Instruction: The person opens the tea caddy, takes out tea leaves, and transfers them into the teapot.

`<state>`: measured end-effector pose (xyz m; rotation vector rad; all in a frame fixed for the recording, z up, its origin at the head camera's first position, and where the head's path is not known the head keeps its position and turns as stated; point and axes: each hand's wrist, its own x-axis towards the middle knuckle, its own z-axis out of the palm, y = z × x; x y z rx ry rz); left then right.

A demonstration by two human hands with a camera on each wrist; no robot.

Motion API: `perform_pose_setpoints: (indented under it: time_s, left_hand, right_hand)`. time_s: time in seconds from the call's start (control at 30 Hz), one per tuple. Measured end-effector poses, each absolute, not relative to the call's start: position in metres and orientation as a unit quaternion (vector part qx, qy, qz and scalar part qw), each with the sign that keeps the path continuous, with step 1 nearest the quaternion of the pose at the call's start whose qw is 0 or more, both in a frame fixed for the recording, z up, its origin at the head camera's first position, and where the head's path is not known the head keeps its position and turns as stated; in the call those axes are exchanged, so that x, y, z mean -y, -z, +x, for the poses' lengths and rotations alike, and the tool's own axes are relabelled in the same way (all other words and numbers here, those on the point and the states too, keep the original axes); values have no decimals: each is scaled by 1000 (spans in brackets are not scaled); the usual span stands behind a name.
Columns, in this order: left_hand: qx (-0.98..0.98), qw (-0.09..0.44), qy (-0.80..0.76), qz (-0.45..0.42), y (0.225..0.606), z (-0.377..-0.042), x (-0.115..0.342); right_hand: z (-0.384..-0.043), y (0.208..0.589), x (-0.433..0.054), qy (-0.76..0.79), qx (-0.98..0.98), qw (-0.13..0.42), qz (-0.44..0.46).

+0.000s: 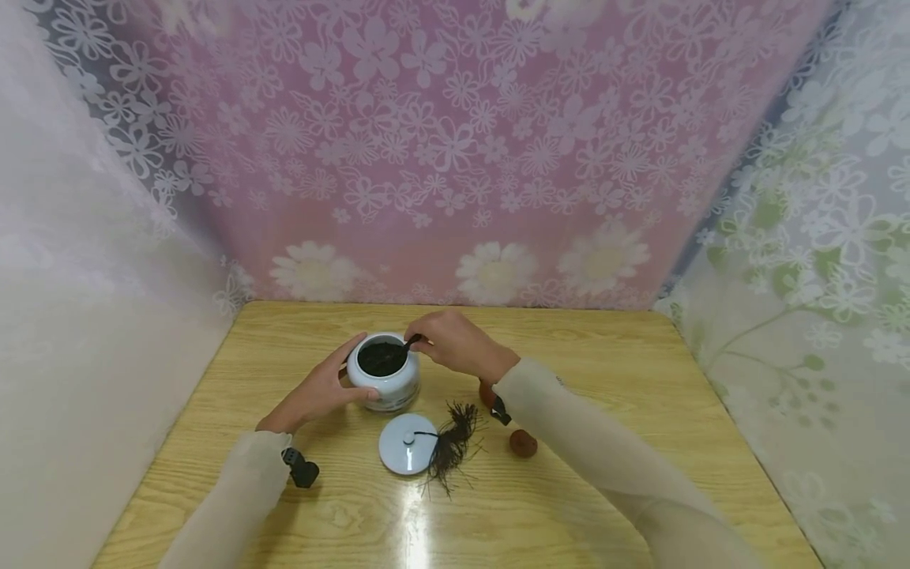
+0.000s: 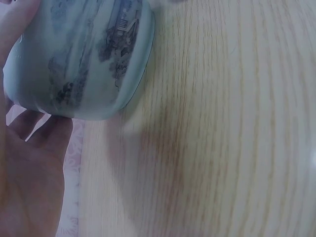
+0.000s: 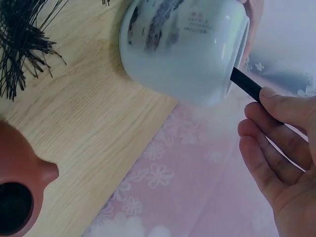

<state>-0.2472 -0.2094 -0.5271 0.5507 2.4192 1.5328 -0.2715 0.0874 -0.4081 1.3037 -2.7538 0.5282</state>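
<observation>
- Beige sleeves (image 1: 611, 458) are hanging over the table (image 1: 341, 518).
- White jar (image 1: 401, 387) is sitting there, mouth up.
- Left hand (image 1: 323, 391) is gripping its side, probably steadying it.
- Right hand (image 1: 455, 344) is pinching a dark handle (image 3: 247, 85) slanting inside; gentleness should limit spills.

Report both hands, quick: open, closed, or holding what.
Left hand: holding the side of the white jar.
Right hand: pinching a dark handle that dips into the jar's mouth.
</observation>
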Motion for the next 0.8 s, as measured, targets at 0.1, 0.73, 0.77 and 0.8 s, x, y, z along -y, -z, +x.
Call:
perform_pose_setpoints:
  time_s: [0.1, 0.73, 0.77, 0.8]
  left_hand:
    - [-824, 114, -523, 189, 527, -247, 209]
    - [-823, 119, -523, 189, 525, -246, 209]
    - [-823, 117, -523, 190, 525, -246, 209]
    - [-823, 116, -522, 190, 526, -247, 210]
  right_hand:
    - [-272, 411, -82, -172, 888, 13, 426]
    - [-274, 440, -74, -323, 878, -33, 350]
    - [-274, 441, -74, -329, 879, -32, 342]
    - [-274, 441, -74, -336, 880, -33, 334]
